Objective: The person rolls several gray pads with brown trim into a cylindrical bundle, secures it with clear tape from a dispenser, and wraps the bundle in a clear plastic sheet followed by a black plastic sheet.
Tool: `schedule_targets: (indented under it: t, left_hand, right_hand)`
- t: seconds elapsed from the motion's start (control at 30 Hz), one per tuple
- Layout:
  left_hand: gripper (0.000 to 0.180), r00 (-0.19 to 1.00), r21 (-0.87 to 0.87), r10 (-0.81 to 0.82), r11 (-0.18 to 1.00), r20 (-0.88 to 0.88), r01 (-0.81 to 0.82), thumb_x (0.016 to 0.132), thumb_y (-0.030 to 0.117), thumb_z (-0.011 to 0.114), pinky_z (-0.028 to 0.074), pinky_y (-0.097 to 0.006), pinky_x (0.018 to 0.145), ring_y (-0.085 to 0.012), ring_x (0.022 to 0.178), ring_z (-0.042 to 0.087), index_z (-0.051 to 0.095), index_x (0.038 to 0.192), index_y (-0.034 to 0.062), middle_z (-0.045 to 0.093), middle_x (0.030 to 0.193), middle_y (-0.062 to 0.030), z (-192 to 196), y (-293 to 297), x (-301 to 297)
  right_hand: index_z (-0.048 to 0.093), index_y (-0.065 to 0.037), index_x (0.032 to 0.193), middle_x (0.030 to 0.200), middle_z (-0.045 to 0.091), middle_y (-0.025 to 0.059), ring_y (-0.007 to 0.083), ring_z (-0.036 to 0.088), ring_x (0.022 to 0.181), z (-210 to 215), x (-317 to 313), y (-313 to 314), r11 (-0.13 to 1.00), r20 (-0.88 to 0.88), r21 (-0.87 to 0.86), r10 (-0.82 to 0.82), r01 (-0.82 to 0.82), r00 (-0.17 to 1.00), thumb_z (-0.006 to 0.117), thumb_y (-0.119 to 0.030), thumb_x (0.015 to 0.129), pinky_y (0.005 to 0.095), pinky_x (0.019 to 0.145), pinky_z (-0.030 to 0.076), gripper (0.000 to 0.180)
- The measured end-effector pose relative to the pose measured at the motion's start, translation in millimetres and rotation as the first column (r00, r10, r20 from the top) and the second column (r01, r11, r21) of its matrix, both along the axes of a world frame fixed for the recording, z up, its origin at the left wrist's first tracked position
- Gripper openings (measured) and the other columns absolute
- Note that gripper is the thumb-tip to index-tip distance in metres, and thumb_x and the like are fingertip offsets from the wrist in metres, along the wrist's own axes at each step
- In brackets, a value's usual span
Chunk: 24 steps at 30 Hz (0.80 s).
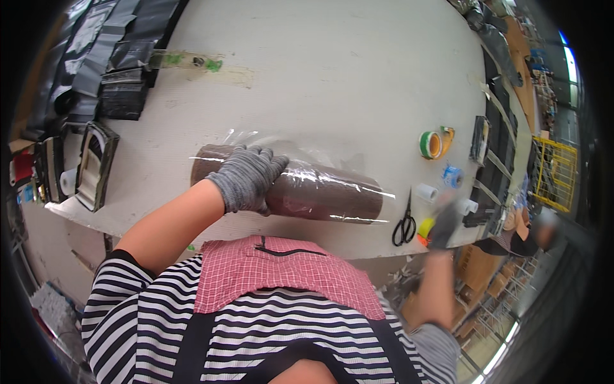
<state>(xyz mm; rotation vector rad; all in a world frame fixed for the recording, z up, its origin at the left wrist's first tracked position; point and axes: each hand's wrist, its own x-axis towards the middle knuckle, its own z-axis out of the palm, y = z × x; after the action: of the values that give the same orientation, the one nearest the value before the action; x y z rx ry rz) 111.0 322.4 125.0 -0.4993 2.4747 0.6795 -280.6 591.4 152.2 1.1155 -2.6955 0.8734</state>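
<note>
A brown roll (332, 193) in loose clear plastic film lies across the near middle of the table. My left hand (246, 178), in a grey knit glove, grips its left part, fingers curved over the top and thumb on the near side. The film stands up in creases along the far side of the roll. My right hand (446, 225), also gloved, is smeared by motion at the table's near right edge. Beside it is a yellow and orange thing (425, 231); whether the hand touches it, I cannot tell. Black-handled scissors (404, 229) lie between the roll and that hand.
Right of the roll sit a green-rimmed tape roll (430, 145), a blue roll (453, 176) and small white rolls (426, 192). Black plastic sheets (131, 77) cover the far left. A black-edged open box (97, 166) stands at left. Another person (521, 233) is beyond the table's right edge.
</note>
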Motion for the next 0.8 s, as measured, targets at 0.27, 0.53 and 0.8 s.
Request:
schedule_targets:
  t: [0.27,0.53,0.8]
  left_hand:
    - [0.102,0.998,-0.024,-0.042,0.999,-0.056,0.041,0.058,0.049,0.087,0.039,-0.046,0.106,-0.0328,0.118,0.054,0.045,0.139,0.004,0.058,0.123,-0.0169,-6,0,-1]
    - [0.106,0.998,-0.013,-0.019,1.0,-0.054,0.019,0.054,0.046,0.089,0.041,-0.045,0.106,-0.0344,0.118,0.055,0.045,0.14,0.0035,0.058,0.124,-0.0184,1,0,-2]
    - [0.107,0.998,0.01,-0.013,1.0,-0.064,0.014,0.053,0.046,0.09,0.041,-0.044,0.105,-0.0357,0.118,0.054,0.045,0.139,0.0032,0.058,0.124,-0.019,2,2,-4]
  right_hand:
    - [0.064,-0.006,0.108,0.086,0.066,0.0163,0.0314,0.064,0.085,-86,190,321,0.216,0.55,0.817,-0.568,-0.534,0.612,0.06,-0.022,0.092,0.044,0.075,0.051,0.023]
    - [0.058,-0.003,0.082,0.075,0.062,0.0174,0.0331,0.06,0.072,-92,42,-78,0.814,0.435,0.465,0.133,-0.348,0.891,0.079,-0.048,0.075,0.0414,0.067,0.049,0.05]
    - [0.06,-0.002,0.083,0.075,0.064,0.0188,0.0362,0.062,0.071,-128,-31,-69,0.655,0.236,0.706,0.143,-0.271,0.961,0.081,-0.045,0.07,0.0448,0.07,0.051,0.05]
